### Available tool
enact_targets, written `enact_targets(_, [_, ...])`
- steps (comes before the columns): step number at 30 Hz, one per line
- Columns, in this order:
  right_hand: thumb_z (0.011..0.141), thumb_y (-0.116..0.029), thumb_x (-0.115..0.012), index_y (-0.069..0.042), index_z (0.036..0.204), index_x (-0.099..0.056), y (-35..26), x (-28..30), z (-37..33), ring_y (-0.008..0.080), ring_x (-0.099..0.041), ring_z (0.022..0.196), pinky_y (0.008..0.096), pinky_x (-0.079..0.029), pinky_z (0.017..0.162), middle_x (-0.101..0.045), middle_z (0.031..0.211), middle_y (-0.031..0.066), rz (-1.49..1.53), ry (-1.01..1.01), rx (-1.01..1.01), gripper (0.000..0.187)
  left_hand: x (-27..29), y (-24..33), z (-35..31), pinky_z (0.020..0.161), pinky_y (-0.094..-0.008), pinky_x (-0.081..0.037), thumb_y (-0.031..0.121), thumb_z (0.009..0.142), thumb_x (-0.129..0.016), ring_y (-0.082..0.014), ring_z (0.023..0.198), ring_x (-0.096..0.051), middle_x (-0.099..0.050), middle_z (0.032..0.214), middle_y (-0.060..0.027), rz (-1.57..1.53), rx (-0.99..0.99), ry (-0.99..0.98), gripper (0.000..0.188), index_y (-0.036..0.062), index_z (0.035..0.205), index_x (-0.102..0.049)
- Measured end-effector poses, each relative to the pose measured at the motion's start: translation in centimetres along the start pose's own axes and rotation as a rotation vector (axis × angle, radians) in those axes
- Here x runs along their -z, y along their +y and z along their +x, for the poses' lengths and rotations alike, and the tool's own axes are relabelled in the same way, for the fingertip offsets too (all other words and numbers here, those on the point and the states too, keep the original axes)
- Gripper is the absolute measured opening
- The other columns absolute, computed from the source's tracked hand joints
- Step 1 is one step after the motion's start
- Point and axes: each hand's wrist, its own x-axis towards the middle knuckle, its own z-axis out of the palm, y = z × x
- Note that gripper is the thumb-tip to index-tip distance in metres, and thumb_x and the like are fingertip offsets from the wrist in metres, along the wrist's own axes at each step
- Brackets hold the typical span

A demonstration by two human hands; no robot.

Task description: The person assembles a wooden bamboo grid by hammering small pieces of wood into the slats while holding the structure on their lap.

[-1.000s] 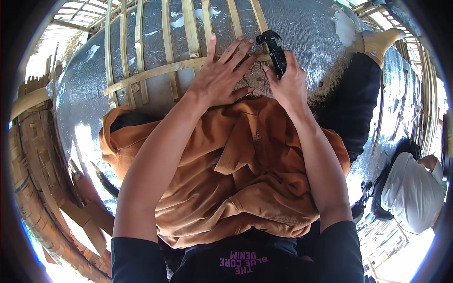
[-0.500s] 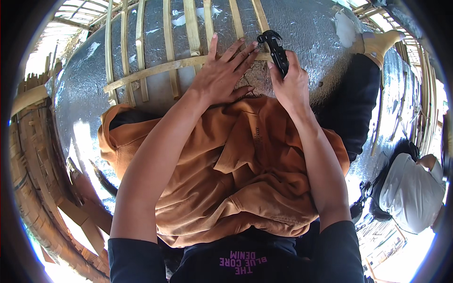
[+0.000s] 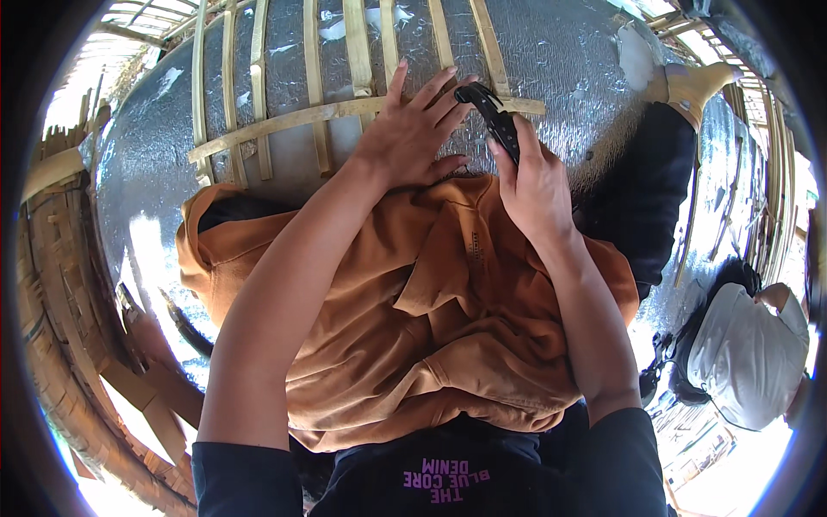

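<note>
My left hand [image 3: 415,129] lies flat with fingers spread on a horizontal bamboo slat [image 3: 284,123] of a frame over a large rounded form covered in silver foil [image 3: 551,52]. My right hand [image 3: 534,185] grips a black hand tool [image 3: 493,116] whose tip touches the same slat just right of my left fingertips. An orange cloth [image 3: 413,310] is draped over my lap below both hands.
Vertical bamboo strips [image 3: 357,43] run up the foil form. Woven bamboo pieces [image 3: 60,327] lie at the left. At the right, a person in dark clothing [image 3: 642,198] stands beside the form, and another person in a white top [image 3: 745,353] is lower down.
Both hands stay nearly in place on the slat; the black tool has shifted slightly along it.
</note>
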Motion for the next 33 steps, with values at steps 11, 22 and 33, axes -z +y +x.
enact_targets(11, [0.099,-0.020,-0.067,-0.002,0.132,-0.050,-1.0,-0.1,-1.0,0.0446,-0.072,0.074,0.0529,-0.058,0.060,-0.072,0.094,0.0242,-0.061,0.073,0.037,0.041,-0.9,-0.2,-0.3,0.123,-0.0627,-0.023,0.058,0.095,-0.059,-0.0271,0.157,-0.024,-0.040,0.163,-0.0047,-0.056,0.003,0.015,0.075,0.0051,0.147,-0.049])
enact_targets(22, [0.099,-0.017,-0.067,-0.001,0.128,-0.050,-1.2,-0.3,-1.5,0.0448,-0.071,0.073,0.0535,-0.057,0.059,-0.071,0.090,0.0238,-0.105,0.063,0.026,0.038,-0.7,-0.2,-0.6,0.125,-0.0571,-0.025,0.056,0.095,-0.060,-0.0285,0.156,-0.026,-0.040,0.163,-0.0065,-0.104,0.000,0.027,0.068,0.0029,0.138,-0.056])
enact_targets(33, [0.098,-0.016,-0.069,0.000,0.133,-0.045,-0.3,-0.8,-1.2,0.0453,-0.071,0.070,0.0504,-0.057,0.055,-0.069,0.084,0.0247,-0.178,-0.073,-0.005,0.046,-1.3,-0.3,-0.3,0.123,-0.0558,-0.028,0.054,0.096,-0.059,-0.0290,0.154,-0.030,-0.044,0.160,-0.0078,-0.097,-0.020,0.079,0.064,0.0027,0.133,-0.058])
